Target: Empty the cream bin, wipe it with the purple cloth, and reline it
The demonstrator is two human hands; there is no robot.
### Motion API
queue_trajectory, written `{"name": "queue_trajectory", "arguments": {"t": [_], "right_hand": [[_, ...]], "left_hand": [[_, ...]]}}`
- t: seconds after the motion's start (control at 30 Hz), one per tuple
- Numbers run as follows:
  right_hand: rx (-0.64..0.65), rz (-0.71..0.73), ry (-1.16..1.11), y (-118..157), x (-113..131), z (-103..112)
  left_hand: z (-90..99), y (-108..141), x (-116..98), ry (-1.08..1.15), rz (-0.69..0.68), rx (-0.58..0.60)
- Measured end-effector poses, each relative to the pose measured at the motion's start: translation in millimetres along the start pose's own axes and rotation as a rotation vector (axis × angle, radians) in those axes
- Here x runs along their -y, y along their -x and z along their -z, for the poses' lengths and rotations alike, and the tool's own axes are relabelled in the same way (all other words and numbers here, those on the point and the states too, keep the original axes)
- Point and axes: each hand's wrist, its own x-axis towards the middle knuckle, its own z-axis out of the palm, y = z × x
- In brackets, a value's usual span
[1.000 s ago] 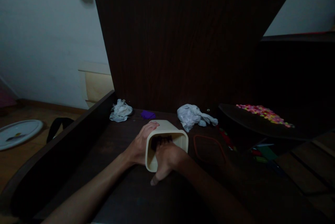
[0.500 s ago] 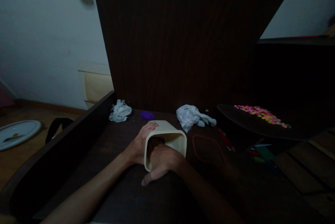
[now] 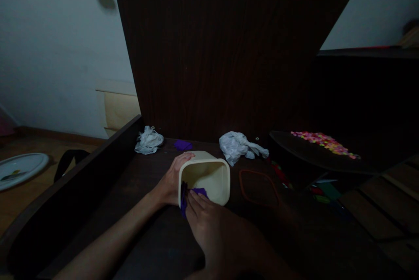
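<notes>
A cream plastic container (image 3: 204, 164) lies tipped on its side, its mouth facing me. My left hand (image 3: 173, 179) is wrapped round its left side, fingers over the upper edge. My right hand (image 3: 209, 223) is at the mouth, fingers pressing a purple cloth (image 3: 200, 192) against the inside lower left; part of the cloth hangs over the rim. The right thumb is mostly in shadow. Just right of the container, a reddish-brown rectangular lid or frame (image 3: 258, 187) lies flat on the dark wooden surface (image 3: 147, 232).
Behind the container lie a crumpled white plastic bag (image 3: 237, 147), another white bag (image 3: 149, 140) and a folded purple cloth piece (image 3: 183, 145). A dark shelf (image 3: 294, 151) at right bears colourful small pieces (image 3: 324, 142). A raised dark board (image 3: 81, 179) edges the left side.
My right hand has drawn back from deep inside the container towards me, and the purple cloth under its fingers now shows. My left hand keeps its hold.
</notes>
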Motion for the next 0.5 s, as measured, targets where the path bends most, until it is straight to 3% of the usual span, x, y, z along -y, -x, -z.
{"name": "queue_trajectory", "arguments": {"t": [0.13,0.27,0.37,0.5], "right_hand": [[-0.025,-0.043,0.036,9.9,-3.6,-26.6],[0.004,-0.211,0.075,22.6,-12.0,-29.7],[0.083,-0.257,0.05,29.3,-18.5,-9.6],[0.179,-0.191,-0.032,30.3,-20.0,39.3]], "left_hand": [[1.1,-0.6,1.4,-0.018,-0.01,0.024],[1.9,-2.7,0.8,-0.026,-0.017,0.035],[1.6,-4.2,-0.9,-0.022,-0.006,0.045],[0.8,-6.6,-4.4,-0.016,-0.043,0.065]]}}
